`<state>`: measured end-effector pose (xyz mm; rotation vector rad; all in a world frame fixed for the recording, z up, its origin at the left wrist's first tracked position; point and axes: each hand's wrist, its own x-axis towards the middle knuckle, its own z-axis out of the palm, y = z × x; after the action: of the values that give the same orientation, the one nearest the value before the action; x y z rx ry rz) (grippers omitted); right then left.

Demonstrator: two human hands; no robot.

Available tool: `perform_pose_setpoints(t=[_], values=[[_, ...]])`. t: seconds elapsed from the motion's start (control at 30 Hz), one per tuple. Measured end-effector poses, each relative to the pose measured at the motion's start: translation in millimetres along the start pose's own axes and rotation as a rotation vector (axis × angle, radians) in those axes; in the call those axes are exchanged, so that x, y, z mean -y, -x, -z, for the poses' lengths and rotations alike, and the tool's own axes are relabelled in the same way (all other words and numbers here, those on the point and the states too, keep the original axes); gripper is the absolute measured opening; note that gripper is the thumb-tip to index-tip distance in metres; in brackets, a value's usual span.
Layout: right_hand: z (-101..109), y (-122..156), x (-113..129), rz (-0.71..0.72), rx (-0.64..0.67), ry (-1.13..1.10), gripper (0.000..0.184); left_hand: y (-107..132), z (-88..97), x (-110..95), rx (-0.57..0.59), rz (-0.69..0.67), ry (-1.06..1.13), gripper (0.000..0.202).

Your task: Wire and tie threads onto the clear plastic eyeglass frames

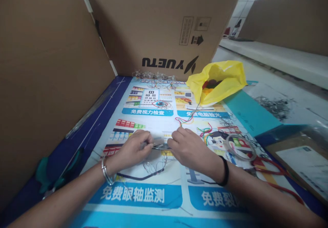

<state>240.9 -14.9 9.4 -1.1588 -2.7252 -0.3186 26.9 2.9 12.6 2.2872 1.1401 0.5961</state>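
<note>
My left hand (134, 148) and my right hand (188, 146) meet over a printed poster (143, 194) that covers the table. Both pinch a small dark thin piece (160, 146) held level between them, with fingers closed on its two ends. Thin wires (153, 166) and a dark curved cord (139, 177) hang and lie under the hands. A silver bangle is on my left wrist and a black band on my right wrist. Coloured wires (191, 118) lie just beyond my right hand.
A yellow plastic bag (225, 76) with coloured bits lies at the back right. A clear tape roll (241, 147) and red cords (276, 173) sit right of my hands. Tall cardboard walls (51, 67) stand left and behind. Teal scissors handles (46, 176) lie at the left.
</note>
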Motion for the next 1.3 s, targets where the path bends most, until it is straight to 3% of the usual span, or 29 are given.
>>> perform_pose_setpoints(t=[0.37,0.6,0.73,1.03,1.3], values=[[2.7,1.2,-1.3,-0.029,0.012,-0.018,0.008,1.4,-1.9,4.7,-0.021,0.033,0.054,0.009],[21.7,7.2,-12.8,-0.118,0.022,-0.033,0.011,0.4,-2.8,7.7,-0.057,0.139,0.203,0.008],[28.2,7.6,-7.9,-0.096,0.016,-0.064,0.01,0.9,-4.0,8.2,-0.068,0.139,0.228,0.007],[10.2,1.4,4.5,-0.109,0.035,0.021,0.006,0.9,-3.9,9.8,-0.081,0.06,0.245,0.011],[4.9,2.7,6.2,-0.13,0.056,-0.01,0.007,0.1,-1.4,4.8,-0.082,0.068,0.248,0.011]])
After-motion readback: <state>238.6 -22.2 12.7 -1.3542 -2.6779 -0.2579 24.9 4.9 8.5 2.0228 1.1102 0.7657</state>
